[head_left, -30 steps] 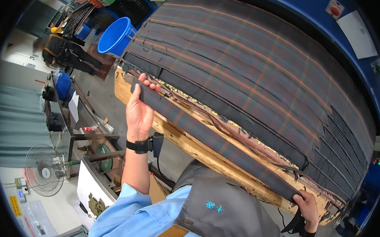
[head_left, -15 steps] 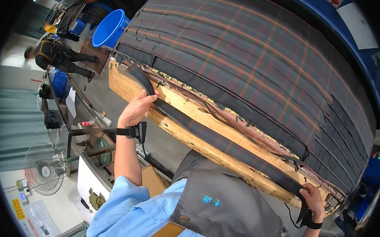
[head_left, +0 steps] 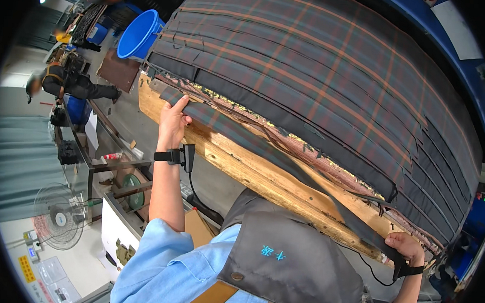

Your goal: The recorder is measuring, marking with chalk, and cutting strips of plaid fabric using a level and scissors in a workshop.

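A long dark plaid fabric strip (head_left: 216,121) stretches between my two hands, above the wooden edge (head_left: 236,170) of the worktable. My left hand (head_left: 172,123) holds the strip near its left end, with the thumb and fingers closed on it. At the lower right, my right hand (head_left: 406,247) pinches the other end, where the strip bends down beside the wrist. The plaid side shows at the left; towards the right the strip looks plain dark and slightly twisted. Just beyond it lies a wide layered stack of plaid fabric (head_left: 302,50), its near edge uneven with loose dark strands.
A blue tub (head_left: 139,35) stands past the table's far left corner. Another person (head_left: 73,82) is at the left, near a metal-framed bench (head_left: 115,164). A standing fan (head_left: 58,218) is at the lower left. A black cable hangs below my left wristband (head_left: 168,156).
My left hand has moved away from me and slightly left, bringing the strip closer to the stack's edge. My right hand has shifted a little right. The person at the left has changed posture.
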A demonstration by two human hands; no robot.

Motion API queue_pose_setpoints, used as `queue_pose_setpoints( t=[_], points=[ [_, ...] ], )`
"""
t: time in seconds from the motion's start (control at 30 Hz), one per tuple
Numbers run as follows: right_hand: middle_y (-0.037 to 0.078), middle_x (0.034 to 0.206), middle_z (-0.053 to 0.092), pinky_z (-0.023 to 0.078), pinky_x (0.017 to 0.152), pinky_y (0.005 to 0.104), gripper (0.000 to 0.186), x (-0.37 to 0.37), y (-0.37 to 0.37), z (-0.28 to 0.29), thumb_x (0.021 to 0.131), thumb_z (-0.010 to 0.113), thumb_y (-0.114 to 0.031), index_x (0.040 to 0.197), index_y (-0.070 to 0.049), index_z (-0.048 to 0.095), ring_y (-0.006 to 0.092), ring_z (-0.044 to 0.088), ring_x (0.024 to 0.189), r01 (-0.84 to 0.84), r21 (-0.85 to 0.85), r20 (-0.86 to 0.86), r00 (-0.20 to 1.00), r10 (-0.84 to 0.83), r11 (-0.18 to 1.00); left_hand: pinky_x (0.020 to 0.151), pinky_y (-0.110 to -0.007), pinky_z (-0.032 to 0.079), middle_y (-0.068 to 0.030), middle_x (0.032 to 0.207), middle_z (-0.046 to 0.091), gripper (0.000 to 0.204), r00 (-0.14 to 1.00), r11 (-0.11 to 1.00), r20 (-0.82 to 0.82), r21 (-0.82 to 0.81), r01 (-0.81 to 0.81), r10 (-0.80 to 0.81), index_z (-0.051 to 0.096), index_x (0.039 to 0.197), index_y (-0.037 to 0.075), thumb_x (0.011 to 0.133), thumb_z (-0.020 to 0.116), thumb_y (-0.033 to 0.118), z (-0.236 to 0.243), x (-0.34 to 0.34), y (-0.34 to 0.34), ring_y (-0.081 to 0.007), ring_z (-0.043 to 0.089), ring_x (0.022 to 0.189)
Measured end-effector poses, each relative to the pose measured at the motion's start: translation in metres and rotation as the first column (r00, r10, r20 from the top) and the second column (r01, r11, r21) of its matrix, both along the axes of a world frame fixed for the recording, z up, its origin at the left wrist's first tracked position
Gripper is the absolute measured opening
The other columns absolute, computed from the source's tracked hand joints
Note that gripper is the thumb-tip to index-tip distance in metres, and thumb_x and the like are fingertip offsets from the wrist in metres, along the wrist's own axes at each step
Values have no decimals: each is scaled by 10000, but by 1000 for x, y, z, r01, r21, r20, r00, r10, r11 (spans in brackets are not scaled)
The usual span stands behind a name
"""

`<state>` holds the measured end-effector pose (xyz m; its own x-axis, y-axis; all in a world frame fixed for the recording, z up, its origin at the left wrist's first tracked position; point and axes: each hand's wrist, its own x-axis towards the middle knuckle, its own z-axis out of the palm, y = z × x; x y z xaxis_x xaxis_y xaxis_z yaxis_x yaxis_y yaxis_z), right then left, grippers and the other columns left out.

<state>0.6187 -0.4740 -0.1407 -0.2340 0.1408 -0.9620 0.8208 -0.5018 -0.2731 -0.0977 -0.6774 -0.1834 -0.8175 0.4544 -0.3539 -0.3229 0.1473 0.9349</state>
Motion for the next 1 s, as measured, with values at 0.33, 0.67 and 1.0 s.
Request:
queue_pose_setpoints(
  t=[0.33,0.67,1.0],
  points=[
    [-27,756,669,545,570,258,292,-13,11,-3,1023,686,-304,943,-24,699,73,609,602,26,-64,13,1000,-25,998,454,-256,487,-54,907,682,162,998,998,-21,25,-56,57,608,1065,47,977,721,122,-1,4,8,-136,640,634],
    [-7,718,659,558,522,285,305,-15,8,-3,1024,682,-306,920,-20,699,97,618,562,53,-35,8,999,-53,998,459,-235,504,-33,910,684,198,999,998,-3,61,-32,32,615,1100,63,976,737,158,-3,3,5,-100,630,633],
    [-5,708,656,568,529,276,295,-2,6,-13,1030,671,-305,911,-36,685,95,635,573,-38,39,2,999,38,999,497,-210,508,3,938,681,244,1000,996,12,84,-7,6,623,1134,95,966,762,204,-4,0,-1,-69,611,672]
  ],
)
